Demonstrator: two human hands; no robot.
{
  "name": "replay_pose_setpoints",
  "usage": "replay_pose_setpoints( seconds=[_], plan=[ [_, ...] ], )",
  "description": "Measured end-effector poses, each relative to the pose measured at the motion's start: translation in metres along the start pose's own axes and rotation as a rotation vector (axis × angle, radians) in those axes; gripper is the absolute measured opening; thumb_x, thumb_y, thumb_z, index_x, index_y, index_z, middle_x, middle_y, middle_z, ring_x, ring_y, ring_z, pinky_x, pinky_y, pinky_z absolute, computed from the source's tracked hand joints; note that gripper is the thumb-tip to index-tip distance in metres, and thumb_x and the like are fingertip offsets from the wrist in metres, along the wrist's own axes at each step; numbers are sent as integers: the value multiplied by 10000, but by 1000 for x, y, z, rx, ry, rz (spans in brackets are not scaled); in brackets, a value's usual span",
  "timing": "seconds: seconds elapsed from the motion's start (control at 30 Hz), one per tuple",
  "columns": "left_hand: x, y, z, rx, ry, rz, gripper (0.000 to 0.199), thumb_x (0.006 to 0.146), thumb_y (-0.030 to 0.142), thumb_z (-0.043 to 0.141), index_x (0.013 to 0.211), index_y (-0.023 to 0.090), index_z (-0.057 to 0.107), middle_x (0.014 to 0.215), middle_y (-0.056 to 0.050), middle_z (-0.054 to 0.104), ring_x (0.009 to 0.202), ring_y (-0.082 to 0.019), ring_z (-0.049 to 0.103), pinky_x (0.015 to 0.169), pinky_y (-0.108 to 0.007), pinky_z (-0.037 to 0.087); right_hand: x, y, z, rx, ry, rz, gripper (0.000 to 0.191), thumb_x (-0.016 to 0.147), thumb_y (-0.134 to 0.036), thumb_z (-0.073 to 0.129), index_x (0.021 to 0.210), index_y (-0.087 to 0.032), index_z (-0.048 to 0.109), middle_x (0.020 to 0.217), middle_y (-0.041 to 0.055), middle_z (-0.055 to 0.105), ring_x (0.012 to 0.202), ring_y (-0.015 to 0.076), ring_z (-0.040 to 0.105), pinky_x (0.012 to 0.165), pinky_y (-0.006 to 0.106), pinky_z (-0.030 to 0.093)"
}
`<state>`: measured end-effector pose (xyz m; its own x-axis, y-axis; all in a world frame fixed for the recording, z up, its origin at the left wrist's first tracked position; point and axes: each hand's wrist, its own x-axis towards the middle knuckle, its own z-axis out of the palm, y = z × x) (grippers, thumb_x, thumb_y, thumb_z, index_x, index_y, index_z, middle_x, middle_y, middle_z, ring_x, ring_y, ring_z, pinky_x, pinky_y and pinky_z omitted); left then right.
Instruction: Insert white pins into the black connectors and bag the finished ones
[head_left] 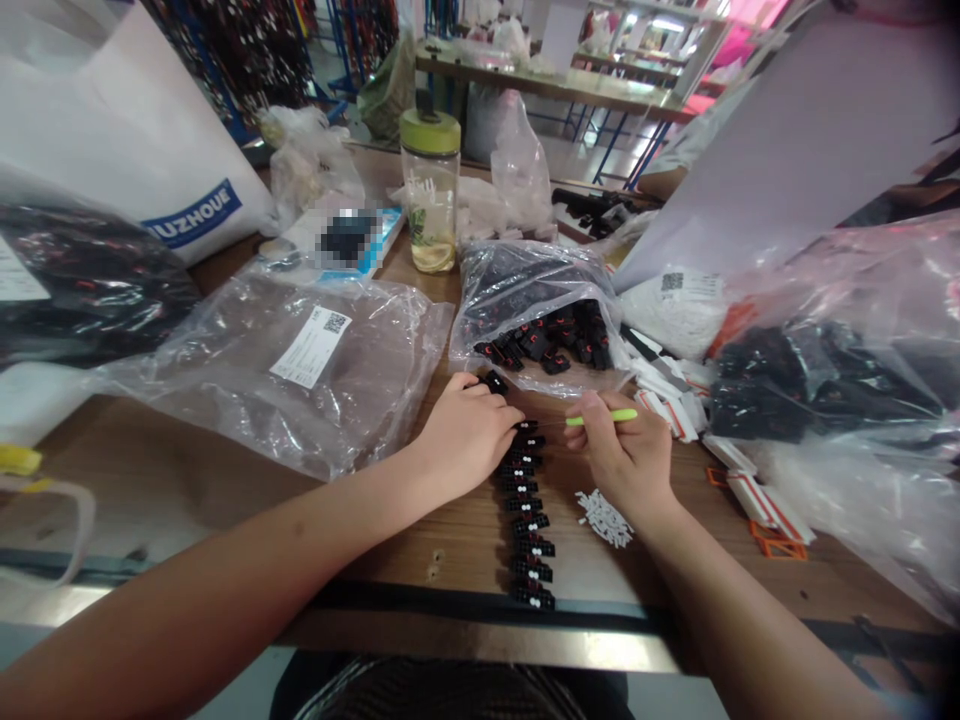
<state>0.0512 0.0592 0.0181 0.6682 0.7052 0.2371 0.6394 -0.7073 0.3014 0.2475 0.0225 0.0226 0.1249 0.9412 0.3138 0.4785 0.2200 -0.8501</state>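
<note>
at the tabletop's (390, 535) left edge, a shiny clear plastic bag (82, 290) bulges with dark parts. next to it, a crinkled, nearly flat clear bag (382, 340) bears a white label. a clear bottle (433, 200) with a green lid, a little yellowish liquid at its bottom, stands near the back edge. the left hand (476, 430) bends its fingers over the far end of a row of blocky black pieces (532, 549) that reaches down to the front edge; whether they pinch one, i cannot tell. behind, an open clear bag (529, 270) spills black pieces with red bits. the right hand (630, 450) clamps a slim, bright green stick (624, 415) above a loose heap of tiny white tubes (606, 518). by the right edge, a wrinkled clear bag (847, 290) holds black parts.
</note>
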Motion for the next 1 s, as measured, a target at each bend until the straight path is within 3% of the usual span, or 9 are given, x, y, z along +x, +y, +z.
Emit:
replay_pose_setpoints(
  seconds=[0.47,0.83,1.0],
  plan=[
    [0,-1,2,1,2,-7,188,943,214,557,978,209,741,884,-34,743,894,-226,649,958,-433,349,1,0,3,-13,3,2,367,979,-425,516,754,-179,670,586,6,653,475,120,622,465,228,510],
    [-1,-2,3,-28,25,1,184,943,215,557,997,208,732,873,-28,745,882,-219,655,940,-422,356,1,-1,3,-181,-112,-61,383,980,-465,499,762,-192,658,635,32,678,545,160,646,510,267,512],
    [-1,-2,3,-44,15,-6,177,940,219,568,990,212,738,880,-26,743,884,-219,652,940,-425,352,2,-3,3,-115,-38,-39,390,984,-440,494,738,-188,661,594,17,661,493,140,634,489,253,501]
  ],
)
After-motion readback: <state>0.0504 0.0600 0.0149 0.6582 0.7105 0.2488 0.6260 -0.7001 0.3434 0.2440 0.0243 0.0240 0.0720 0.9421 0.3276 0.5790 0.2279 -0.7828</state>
